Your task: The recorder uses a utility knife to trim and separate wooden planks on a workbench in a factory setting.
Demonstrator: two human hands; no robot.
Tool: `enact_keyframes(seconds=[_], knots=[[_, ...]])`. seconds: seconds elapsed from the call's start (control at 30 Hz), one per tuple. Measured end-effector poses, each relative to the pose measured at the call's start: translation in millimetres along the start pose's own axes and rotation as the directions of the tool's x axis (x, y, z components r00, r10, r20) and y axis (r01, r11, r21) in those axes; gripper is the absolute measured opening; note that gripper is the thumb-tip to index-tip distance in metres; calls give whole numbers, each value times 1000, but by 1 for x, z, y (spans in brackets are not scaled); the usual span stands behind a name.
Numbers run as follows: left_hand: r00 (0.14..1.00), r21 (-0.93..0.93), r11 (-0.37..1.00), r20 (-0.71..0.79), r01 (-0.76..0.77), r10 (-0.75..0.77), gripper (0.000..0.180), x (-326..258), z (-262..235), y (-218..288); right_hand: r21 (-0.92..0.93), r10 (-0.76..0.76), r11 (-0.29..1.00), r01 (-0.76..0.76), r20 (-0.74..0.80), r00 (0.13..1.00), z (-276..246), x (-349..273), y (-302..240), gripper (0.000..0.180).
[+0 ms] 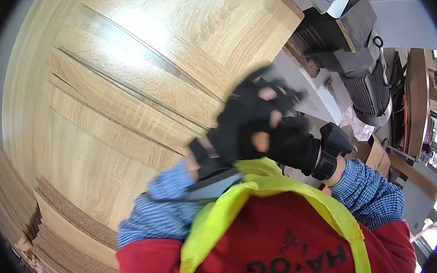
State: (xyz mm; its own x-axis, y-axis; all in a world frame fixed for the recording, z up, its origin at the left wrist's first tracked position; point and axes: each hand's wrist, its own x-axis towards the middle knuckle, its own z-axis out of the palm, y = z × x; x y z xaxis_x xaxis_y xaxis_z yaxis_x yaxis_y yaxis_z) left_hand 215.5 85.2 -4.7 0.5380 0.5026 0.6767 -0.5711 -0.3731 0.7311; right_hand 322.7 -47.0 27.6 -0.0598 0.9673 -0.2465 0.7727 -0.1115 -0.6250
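Boards [168,84]: upper left to centre, stepped edges slanting toward the hands; broad bare faces leftward.
Motor [366,94]: upper right, beyond the boards' right edge.
Left hand [242,114]: centre, overlapping right hand [294,148].
Fingers: blurred; grip cannot be told.

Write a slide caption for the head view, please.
Black-gloved left hand and right hand close together, beside wood-grain boards and a ribbed motor.

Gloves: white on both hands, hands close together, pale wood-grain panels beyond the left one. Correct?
Not white: the head view shows black gloves. The left hand and right hand are close together, with pale wood-grain panels beyond the left one, as stated.
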Motion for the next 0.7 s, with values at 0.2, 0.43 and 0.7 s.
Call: enact_keyframes(seconds=[0.2,0.43,0.7], knots=[[946,337,899,64,280,-319,18,-9,29,13,625,126,770,-129,49,991,18,-7,18,34],[953,302,910,24,283,-304,30,-11,32,13,118,91,985,-122,239,967,8,-1,11,22],[924,154,923,96,352,-369,44,-38,29,6,984,195,134,-114,86,977,17,-12,1,22]])
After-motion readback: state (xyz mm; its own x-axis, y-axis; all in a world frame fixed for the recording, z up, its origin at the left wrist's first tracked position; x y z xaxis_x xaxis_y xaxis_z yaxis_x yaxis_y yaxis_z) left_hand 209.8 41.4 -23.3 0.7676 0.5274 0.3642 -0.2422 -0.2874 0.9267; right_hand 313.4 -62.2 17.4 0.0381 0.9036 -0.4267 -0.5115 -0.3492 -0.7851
